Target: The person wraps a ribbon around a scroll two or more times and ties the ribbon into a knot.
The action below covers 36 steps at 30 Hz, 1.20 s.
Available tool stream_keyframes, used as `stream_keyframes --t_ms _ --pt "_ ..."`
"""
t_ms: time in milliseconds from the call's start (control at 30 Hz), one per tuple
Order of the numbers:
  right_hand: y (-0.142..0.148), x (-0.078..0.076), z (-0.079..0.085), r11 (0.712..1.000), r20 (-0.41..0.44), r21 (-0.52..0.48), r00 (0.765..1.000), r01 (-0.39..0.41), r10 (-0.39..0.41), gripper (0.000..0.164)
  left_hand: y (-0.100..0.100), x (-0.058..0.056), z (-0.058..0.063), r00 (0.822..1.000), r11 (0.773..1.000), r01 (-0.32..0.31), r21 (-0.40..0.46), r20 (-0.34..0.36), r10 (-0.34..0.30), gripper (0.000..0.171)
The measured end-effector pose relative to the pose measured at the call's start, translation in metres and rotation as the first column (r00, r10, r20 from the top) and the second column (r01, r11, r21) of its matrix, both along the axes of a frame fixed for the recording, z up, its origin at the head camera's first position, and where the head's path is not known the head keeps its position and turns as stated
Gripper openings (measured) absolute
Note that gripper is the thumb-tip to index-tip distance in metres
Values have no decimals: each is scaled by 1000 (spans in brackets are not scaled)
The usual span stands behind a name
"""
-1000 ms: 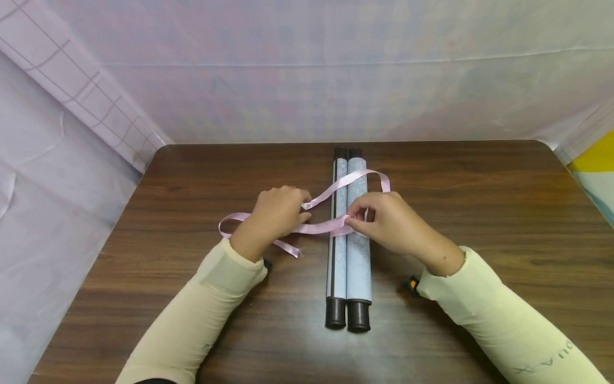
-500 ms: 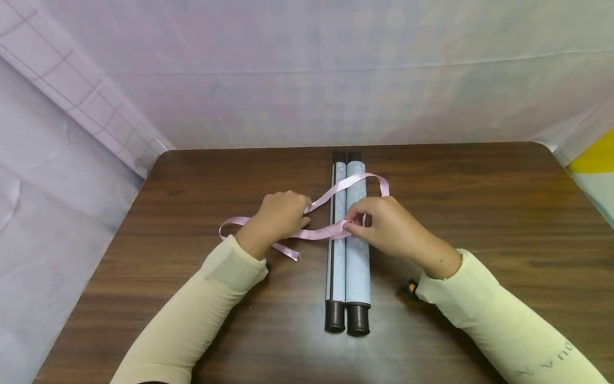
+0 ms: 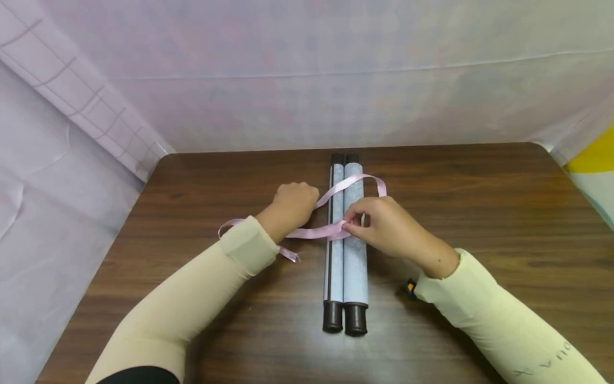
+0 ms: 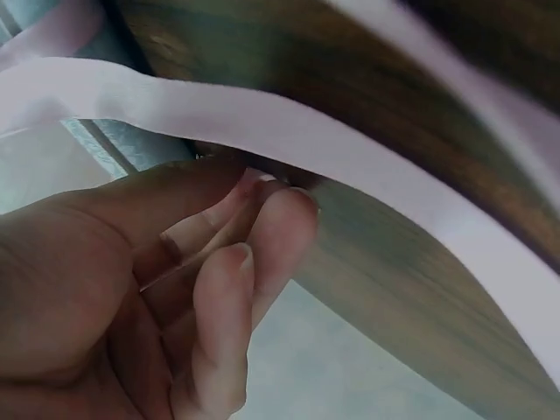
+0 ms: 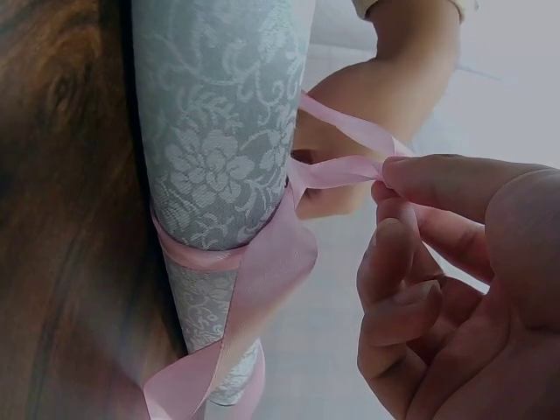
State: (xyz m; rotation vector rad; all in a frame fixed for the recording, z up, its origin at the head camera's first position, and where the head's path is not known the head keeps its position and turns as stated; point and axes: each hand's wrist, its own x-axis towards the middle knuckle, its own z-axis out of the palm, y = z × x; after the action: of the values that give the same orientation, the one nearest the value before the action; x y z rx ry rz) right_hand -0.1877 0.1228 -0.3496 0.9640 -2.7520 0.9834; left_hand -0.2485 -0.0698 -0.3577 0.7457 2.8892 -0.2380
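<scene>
A scroll (image 3: pixel 356 266) of pale grey-blue floral brocade lies on the table as two parallel rolls with dark end caps. Round its middle runs a pink satin ribbon (image 5: pixel 206 256). My right hand (image 3: pixel 384 226) is over the right roll and pinches the ribbon between thumb and forefinger. Left of the scroll, my left hand (image 3: pixel 292 208) pinches another stretch of ribbon, its fingertips partly hidden in the head view. In the left wrist view, a ribbon strand (image 4: pixel 219 114) passes above the thumb. One ribbon length arcs over the far part of the rolls.
The brown wooden table (image 3: pixel 455 197) reaches back to a pale cloth wall (image 3: pixel 307 96). A frayed ribbon end (image 3: pixel 289 254) lies by my left sleeve. A small black and orange item (image 3: pixel 410 287) shows at my right cuff.
My left hand has moved right, closer to the scroll, and its fingertips are now less visible. The right hand keeps its pinch on the ribbon at about the same place.
</scene>
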Motion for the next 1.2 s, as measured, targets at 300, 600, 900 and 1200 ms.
stream_keyframes --t_ms 300,600,900,1200 --pt "-3 -3 0 1000 -4 0 1000 -1 1 4 -12 -4 7 1000 1000 9 16 1 -9 7" --pt "0 -6 4 1000 6 -18 1000 20 -20 5 -35 17 33 1000 983 18 183 -6 -17 8" --pt "7 -7 4 999 27 -25 999 44 -44 5 -56 40 41 999 982 24 186 34 -31 9" --pt "8 -7 6 999 5 -22 999 49 -49 7 -67 59 39 984 978 102 181 128 -126 14"
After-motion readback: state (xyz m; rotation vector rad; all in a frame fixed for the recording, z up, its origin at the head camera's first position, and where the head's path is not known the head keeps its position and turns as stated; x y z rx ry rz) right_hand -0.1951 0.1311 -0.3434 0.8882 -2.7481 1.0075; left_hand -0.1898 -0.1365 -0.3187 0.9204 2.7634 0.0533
